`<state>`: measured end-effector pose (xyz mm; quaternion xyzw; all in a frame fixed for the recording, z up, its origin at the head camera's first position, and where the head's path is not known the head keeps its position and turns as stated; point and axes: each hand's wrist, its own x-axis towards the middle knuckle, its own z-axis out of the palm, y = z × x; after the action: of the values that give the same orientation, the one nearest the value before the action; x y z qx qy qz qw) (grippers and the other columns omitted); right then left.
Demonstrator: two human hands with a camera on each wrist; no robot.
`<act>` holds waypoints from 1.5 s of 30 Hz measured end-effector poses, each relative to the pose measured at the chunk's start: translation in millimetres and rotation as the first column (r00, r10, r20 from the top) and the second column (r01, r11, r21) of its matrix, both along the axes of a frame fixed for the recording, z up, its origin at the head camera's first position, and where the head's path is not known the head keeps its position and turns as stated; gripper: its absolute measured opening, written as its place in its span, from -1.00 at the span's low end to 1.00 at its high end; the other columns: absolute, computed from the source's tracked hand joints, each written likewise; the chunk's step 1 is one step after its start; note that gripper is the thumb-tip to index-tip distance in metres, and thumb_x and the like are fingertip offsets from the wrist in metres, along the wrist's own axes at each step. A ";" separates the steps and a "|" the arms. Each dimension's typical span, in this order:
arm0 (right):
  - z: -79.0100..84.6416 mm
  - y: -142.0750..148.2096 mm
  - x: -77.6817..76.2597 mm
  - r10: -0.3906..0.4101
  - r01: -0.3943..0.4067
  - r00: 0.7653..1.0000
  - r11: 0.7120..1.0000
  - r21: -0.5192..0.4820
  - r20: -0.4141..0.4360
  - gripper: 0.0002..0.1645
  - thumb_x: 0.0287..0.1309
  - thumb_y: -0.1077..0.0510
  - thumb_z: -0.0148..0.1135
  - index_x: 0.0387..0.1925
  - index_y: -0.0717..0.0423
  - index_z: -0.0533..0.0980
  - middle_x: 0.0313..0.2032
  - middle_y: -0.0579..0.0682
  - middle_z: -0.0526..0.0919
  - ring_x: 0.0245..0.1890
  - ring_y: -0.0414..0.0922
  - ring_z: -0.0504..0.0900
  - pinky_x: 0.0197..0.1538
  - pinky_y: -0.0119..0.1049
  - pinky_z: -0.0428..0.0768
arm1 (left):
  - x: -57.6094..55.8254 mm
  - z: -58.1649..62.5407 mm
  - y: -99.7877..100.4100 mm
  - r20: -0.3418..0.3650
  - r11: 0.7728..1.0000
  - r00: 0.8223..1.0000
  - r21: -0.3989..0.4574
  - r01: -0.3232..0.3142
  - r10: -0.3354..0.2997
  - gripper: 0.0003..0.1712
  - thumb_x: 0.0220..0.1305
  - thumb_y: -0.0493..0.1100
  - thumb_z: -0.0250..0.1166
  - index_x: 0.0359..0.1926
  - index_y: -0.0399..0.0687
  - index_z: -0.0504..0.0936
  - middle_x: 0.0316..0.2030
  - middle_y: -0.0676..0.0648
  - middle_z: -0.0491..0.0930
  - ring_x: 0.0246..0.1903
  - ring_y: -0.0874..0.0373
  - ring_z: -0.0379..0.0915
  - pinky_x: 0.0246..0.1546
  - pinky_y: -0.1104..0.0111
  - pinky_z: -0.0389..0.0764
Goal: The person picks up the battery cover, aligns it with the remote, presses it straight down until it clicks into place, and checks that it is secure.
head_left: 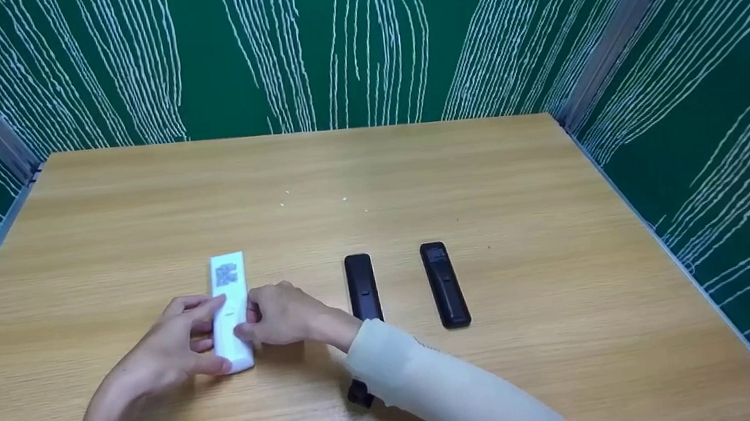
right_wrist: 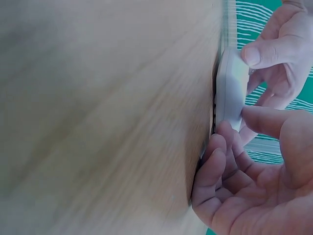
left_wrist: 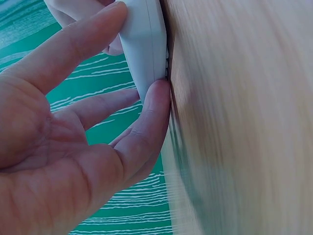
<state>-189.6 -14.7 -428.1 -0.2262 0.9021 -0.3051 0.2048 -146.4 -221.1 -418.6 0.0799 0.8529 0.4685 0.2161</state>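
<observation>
A white remote control (head_left: 231,309) lies face down on the table, its back with a square printed code turned up. Small buttons show on its underside in the left wrist view. My left hand (head_left: 159,348) holds it from the left, thumb at the near end and a fingertip on the upper left side. From the right, my right hand (head_left: 285,314) pinches the edge, its thumb on the back and its other fingers curled at the side. In the right wrist view both hands touch the white remote (right_wrist: 232,88).
Two black remote controls lie to the right: one (head_left: 362,285) partly behind my right sleeve, the other (head_left: 446,287) farther right. Small white specks (head_left: 344,199) dot the wooden table (head_left: 412,165). Green walls with white lines (head_left: 213,60) enclose the back and sides.
</observation>
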 end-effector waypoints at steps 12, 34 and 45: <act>-0.1 1.0 8.5 0.016 -0.016 1.000 1.000 -0.001 0.026 -0.70 0.36 -0.05 0.41 -0.38 -0.06 0.49 -0.52 -0.19 0.54 -0.51 -0.26 0.47 -0.44 -0.44 0.40 | 0.9 -0.4 0.5 -0.007 1.000 1.000 0.013 0.001 -0.001 0.26 -0.06 -0.47 0.61 0.61 -0.43 0.09 0.50 -0.41 0.02 0.36 -0.35 0.35 0.34 0.11 0.56; 2.1 -0.7 3.3 0.033 -0.034 0.999 0.999 0.018 0.023 -0.69 0.35 -0.03 0.41 -0.43 -0.07 0.49 -0.54 -0.19 0.52 -0.53 -0.28 0.46 -0.46 -0.46 0.40 | 0.3 -1.2 -0.2 0.020 1.000 1.000 0.028 -0.004 0.003 0.25 -0.02 -0.50 0.59 0.63 -0.39 0.07 0.52 -0.39 0.00 0.36 -0.36 0.35 0.36 0.04 0.54; 1.4 -3.0 -6.6 -0.013 0.013 0.999 1.000 0.005 0.035 -0.69 0.39 -0.02 0.38 -0.44 -0.04 0.50 -0.55 -0.17 0.51 -0.54 -0.26 0.44 -0.47 -0.45 0.38 | -0.5 -1.2 -0.4 0.010 1.000 1.000 0.010 -0.002 0.002 0.26 -0.03 -0.48 0.59 0.63 -0.39 0.06 0.52 -0.41 -0.01 0.35 -0.39 0.35 0.36 0.01 0.53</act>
<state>-196.3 -17.7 -426.7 -0.2146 0.9006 -0.3083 0.2189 -146.9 -221.4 -419.8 0.0777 0.8495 0.4735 0.2193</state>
